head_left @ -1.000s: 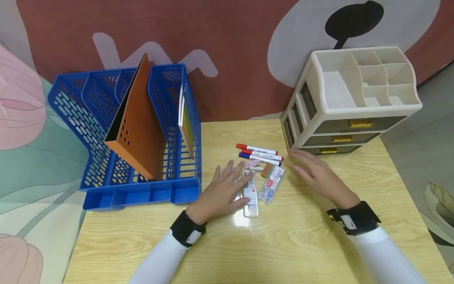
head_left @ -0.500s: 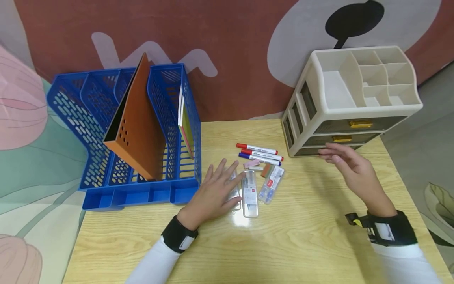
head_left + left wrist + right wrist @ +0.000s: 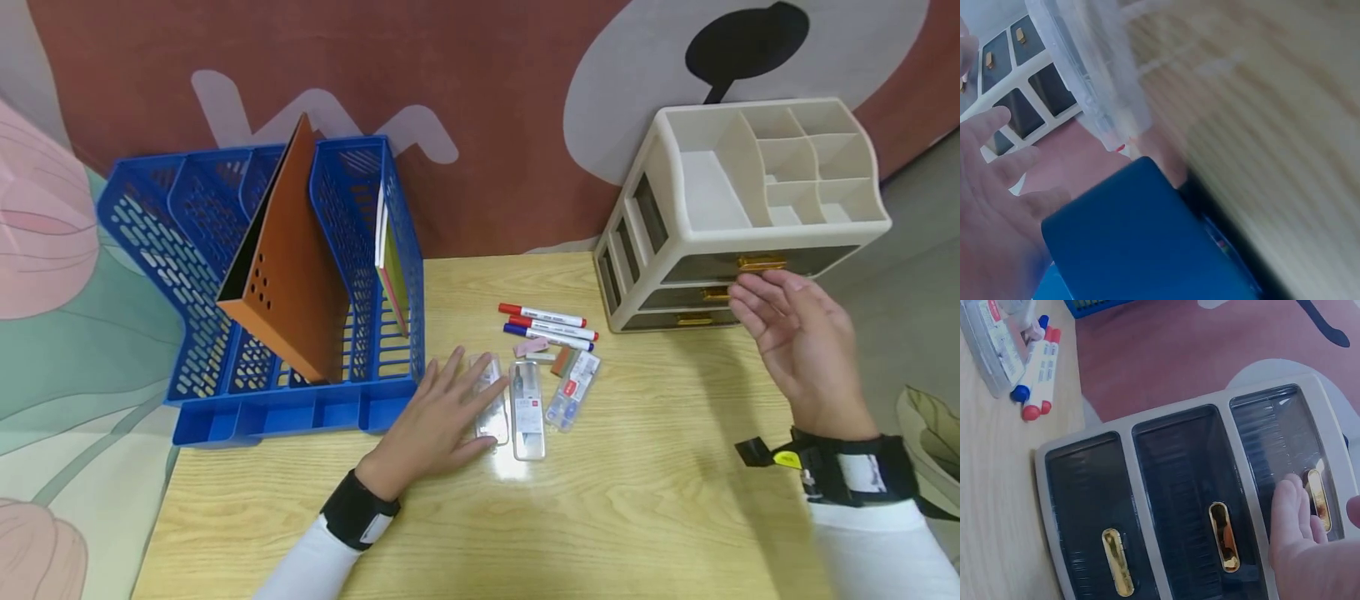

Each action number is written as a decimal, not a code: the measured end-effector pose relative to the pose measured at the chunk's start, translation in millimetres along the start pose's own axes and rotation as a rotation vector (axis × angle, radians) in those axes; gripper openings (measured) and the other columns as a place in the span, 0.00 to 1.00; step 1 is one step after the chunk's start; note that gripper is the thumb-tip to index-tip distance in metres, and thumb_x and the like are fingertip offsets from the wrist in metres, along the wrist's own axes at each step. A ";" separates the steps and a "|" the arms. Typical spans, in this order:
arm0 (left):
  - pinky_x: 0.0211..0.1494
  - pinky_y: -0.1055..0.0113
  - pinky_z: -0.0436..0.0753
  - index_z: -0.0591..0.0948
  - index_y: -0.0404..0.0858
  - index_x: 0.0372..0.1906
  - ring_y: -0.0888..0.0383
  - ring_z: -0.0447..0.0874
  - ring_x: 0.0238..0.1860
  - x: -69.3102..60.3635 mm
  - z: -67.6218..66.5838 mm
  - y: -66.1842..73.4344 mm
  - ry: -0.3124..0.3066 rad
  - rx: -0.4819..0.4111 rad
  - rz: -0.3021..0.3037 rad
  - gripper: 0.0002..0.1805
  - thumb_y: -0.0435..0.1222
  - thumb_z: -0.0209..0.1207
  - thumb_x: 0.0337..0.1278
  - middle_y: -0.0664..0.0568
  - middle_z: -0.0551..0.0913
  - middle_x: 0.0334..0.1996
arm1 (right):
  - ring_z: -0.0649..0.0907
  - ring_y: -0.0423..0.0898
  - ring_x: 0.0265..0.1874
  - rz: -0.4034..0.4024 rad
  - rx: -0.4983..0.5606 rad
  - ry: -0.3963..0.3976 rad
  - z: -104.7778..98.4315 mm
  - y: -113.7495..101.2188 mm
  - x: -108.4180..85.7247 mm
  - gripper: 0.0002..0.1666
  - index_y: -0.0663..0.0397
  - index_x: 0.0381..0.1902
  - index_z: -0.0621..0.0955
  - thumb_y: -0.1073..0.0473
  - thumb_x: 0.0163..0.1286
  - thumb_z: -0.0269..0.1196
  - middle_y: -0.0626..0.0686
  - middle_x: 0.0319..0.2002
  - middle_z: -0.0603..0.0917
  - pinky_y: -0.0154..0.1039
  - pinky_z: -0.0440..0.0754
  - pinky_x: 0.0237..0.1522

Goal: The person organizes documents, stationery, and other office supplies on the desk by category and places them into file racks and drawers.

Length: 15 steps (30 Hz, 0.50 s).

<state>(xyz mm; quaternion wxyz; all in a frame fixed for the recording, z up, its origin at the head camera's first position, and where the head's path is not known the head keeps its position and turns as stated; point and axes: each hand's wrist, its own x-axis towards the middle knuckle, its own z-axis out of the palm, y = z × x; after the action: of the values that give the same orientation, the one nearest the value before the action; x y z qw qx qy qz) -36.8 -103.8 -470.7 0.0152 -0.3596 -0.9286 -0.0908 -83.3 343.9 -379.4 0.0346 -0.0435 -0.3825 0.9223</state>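
1. Head view: now bringing the right hand [image 3: 806, 358] up from beside the markers [image 3: 558, 328] to just before the top handle [image 3: 761, 263] of the white drawer unit [image 3: 780, 237]; holding its fingers loosely bent, gripping nothing.
2. Head view, other side: drawing the left hand [image 3: 431, 425] slightly toward the blue rack [image 3: 300, 392], so uncovering the middle clear case [image 3: 528, 408] fully and the left clear case [image 3: 491, 412] partly; spreading its fingers without gripping, leaving both cases lying on the table [image 3: 615, 508].
3. Left wrist view: showing the same spread fingers near a blurred clear case; not being able to tell about any touching.
4. Right wrist view: placing fingertips beside the top handle, contact remaining uncertain; showing all three drawers [image 3: 1175, 450] closed; probably turning the work from small items to drawers.
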 end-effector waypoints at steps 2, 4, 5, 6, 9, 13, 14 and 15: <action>0.78 0.31 0.58 0.57 0.57 0.83 0.33 0.49 0.82 -2.9 0.1 -0.9 -0.003 0.004 -0.001 0.45 0.64 0.57 0.66 0.48 0.53 0.84 | 0.88 0.58 0.53 0.022 -0.003 0.030 0.1 -2.6 0.6 0.16 0.67 0.61 0.73 0.64 0.81 0.53 0.66 0.53 0.84 0.48 0.86 0.57; 0.78 0.31 0.58 0.57 0.56 0.83 0.34 0.49 0.82 -5.3 0.7 -1.8 -0.002 0.006 0.001 0.44 0.64 0.55 0.67 0.48 0.53 0.84 | 0.87 0.57 0.55 0.048 -0.022 0.050 0.8 -4.6 0.4 0.16 0.64 0.62 0.72 0.63 0.81 0.55 0.64 0.55 0.82 0.46 0.85 0.58; 0.78 0.32 0.58 0.58 0.56 0.83 0.34 0.50 0.82 -6.6 1.0 -2.1 0.001 0.007 0.004 0.44 0.65 0.55 0.68 0.47 0.53 0.84 | 0.86 0.56 0.56 0.060 -0.027 0.058 1.0 -5.5 0.4 0.17 0.63 0.62 0.72 0.62 0.81 0.55 0.63 0.56 0.81 0.46 0.85 0.59; 0.78 0.32 0.58 0.58 0.56 0.83 0.34 0.50 0.82 -7.9 1.5 -2.4 0.002 0.007 0.008 0.44 0.65 0.54 0.68 0.47 0.53 0.84 | 0.86 0.56 0.56 0.071 -0.023 0.064 1.4 -6.3 0.5 0.17 0.62 0.62 0.72 0.61 0.81 0.55 0.62 0.57 0.81 0.45 0.85 0.60; 0.78 0.32 0.60 0.58 0.55 0.82 0.34 0.50 0.82 -12.2 3.0 -3.0 0.008 0.013 0.027 0.43 0.65 0.54 0.68 0.47 0.53 0.84 | 0.84 0.55 0.57 0.104 0.060 0.083 2.6 -7.6 2.2 0.16 0.61 0.62 0.72 0.62 0.80 0.56 0.62 0.57 0.79 0.45 0.83 0.63; 0.78 0.32 0.60 0.60 0.55 0.82 0.35 0.50 0.82 -18.5 5.6 -2.4 0.011 0.006 0.043 0.43 0.64 0.56 0.67 0.47 0.54 0.83 | 0.84 0.56 0.54 0.149 0.218 0.121 4.2 -8.9 6.0 0.16 0.62 0.61 0.73 0.65 0.79 0.57 0.62 0.53 0.79 0.46 0.82 0.65; 0.78 0.32 0.60 0.61 0.55 0.82 0.35 0.50 0.82 -19.9 6.1 -1.8 0.009 0.003 0.045 0.43 0.64 0.57 0.67 0.47 0.54 0.83 | 0.84 0.56 0.54 0.157 0.243 0.136 4.9 -9.4 6.6 0.16 0.62 0.61 0.74 0.65 0.78 0.57 0.62 0.52 0.80 0.46 0.82 0.64; 0.78 0.32 0.60 0.61 0.55 0.82 0.35 0.50 0.82 -21.1 6.7 -1.3 0.007 0.002 0.047 0.43 0.64 0.57 0.67 0.47 0.55 0.83 | 0.84 0.55 0.53 0.163 0.255 0.152 5.7 -9.9 6.9 0.17 0.61 0.61 0.74 0.65 0.78 0.58 0.62 0.51 0.80 0.45 0.82 0.64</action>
<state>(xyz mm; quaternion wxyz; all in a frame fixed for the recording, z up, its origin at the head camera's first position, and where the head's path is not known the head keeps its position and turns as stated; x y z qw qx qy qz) -21.8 -117.6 -479.5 0.0212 -0.3811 -0.9199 -0.0906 -90.5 347.6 -368.7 -0.0063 -0.1391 -0.2541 0.9571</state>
